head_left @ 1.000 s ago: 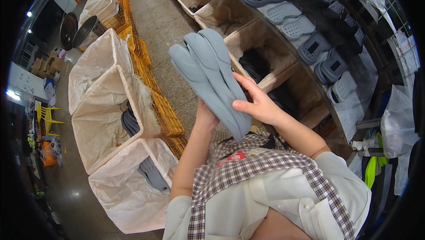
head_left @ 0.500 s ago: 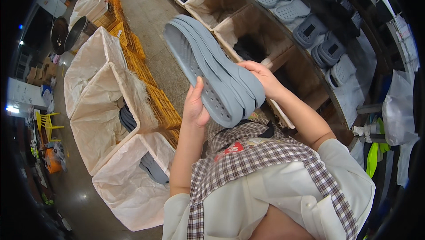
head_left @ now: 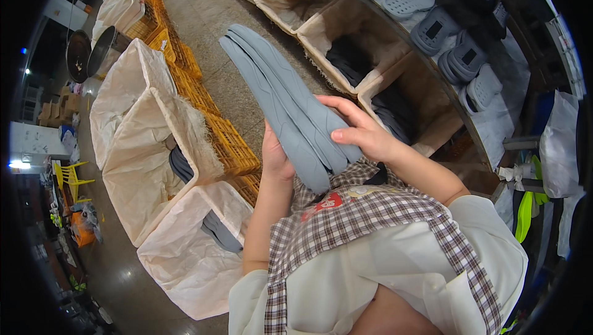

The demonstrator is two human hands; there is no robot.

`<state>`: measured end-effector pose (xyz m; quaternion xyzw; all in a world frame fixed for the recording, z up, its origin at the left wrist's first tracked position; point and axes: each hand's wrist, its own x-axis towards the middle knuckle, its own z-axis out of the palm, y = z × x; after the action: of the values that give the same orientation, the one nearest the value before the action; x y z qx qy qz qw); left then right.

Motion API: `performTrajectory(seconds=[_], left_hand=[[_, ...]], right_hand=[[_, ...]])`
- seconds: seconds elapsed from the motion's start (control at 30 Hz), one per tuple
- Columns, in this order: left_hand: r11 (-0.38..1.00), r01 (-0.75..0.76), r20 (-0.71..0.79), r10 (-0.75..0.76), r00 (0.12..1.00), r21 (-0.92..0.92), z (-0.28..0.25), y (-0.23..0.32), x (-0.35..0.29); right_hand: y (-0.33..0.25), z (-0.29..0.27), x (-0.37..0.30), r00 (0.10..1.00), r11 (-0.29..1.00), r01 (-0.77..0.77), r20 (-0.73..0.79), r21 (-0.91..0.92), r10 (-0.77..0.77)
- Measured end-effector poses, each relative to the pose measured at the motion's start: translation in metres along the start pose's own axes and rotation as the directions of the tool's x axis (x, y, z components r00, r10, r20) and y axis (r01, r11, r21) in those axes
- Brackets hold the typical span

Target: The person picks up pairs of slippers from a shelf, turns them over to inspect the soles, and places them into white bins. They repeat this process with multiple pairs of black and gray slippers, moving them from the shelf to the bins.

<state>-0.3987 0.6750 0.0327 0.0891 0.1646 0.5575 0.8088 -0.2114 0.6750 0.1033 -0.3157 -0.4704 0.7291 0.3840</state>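
A stack of grey shoe soles (head_left: pixel 287 103) is held between both hands in front of my checked apron, its side edges turned up. On the left side, my left hand (head_left: pixel 278 152) is closed around the stack, its fingers partly hidden behind it. My right hand (head_left: pixel 358 128) grips the right side, thumb on top near the heel end. More grey soles (head_left: pixel 220 231) lie in the cloth-lined basket at lower left, and others (head_left: pixel 181 165) show in the one behind it.
Yellow baskets (head_left: pixel 231 140) with pale cloth liners (head_left: pixel 133 162) run along the left. Lined compartments (head_left: pixel 321 44) at right hold dark pieces (head_left: pixel 349 60). Above them, a shelf carries grey soles (head_left: pixel 404 1) and grey shoe uppers (head_left: pixel 434 31). A plastic bag (head_left: pixel 559 143) hangs at far right.
The stack has been turned so its perforated face no longer shows and its edges face up. My right hand has shifted its grip, bringing the thumb on top.
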Motion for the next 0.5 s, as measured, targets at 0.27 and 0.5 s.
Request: performTrajectory(seconds=[0.27, 0.5], left_hand=[[0.995, -0.053, -0.008, 0.054, 0.999, 0.085, 0.007, -0.005, -0.005], [0.999, 0.05, 0.044, -0.051, 0.998, 0.012, 0.011, -0.004, 0.003]], right_hand=[[0.006, -0.011, -0.001, 0.999, 0.999, 0.04, 0.006, 0.019, -0.04], [0.015, -0.015, -0.005, 0.998, 0.998, 0.064, 0.017, 0.004, -0.064]])
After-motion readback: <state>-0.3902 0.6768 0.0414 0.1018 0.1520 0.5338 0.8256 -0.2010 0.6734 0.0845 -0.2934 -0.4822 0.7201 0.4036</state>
